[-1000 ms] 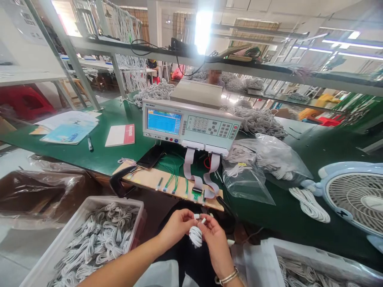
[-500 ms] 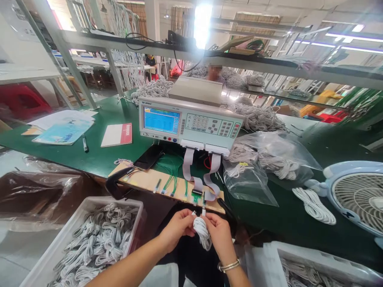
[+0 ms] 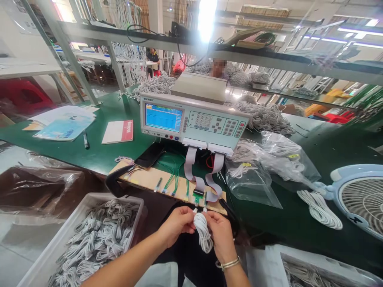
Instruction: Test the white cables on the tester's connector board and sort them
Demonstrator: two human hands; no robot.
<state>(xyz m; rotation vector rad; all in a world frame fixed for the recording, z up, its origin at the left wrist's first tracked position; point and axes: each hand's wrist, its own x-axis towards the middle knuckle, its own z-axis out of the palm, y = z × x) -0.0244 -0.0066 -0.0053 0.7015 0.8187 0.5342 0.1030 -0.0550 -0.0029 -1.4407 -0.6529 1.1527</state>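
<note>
A coiled white cable (image 3: 203, 235) hangs between my two hands at the front edge of a wooden board (image 3: 143, 181). My left hand (image 3: 182, 221) pinches one white plug end of it, close to a small green circuit board (image 3: 198, 197). The other end is held in the closed fingers of my right hand (image 3: 217, 227), at a connector on the board's edge. Grey ribbon cables (image 3: 189, 162) run from the circuit board area up to a tester (image 3: 191, 119) with a lit blue screen.
Left of my arms is a bin (image 3: 139, 207) of coiled cables; another bin (image 3: 277, 255) stands at lower right. A fan (image 3: 359, 195), a loose cable bundle (image 3: 320, 209) and plastic bags (image 3: 254, 179) lie right. A person (image 3: 219, 69) is behind the tester.
The view has shifted slightly. Both hands remain at the board's edge with the cable ends; the plug in my left hand sits slightly nearer the circuit board.
</note>
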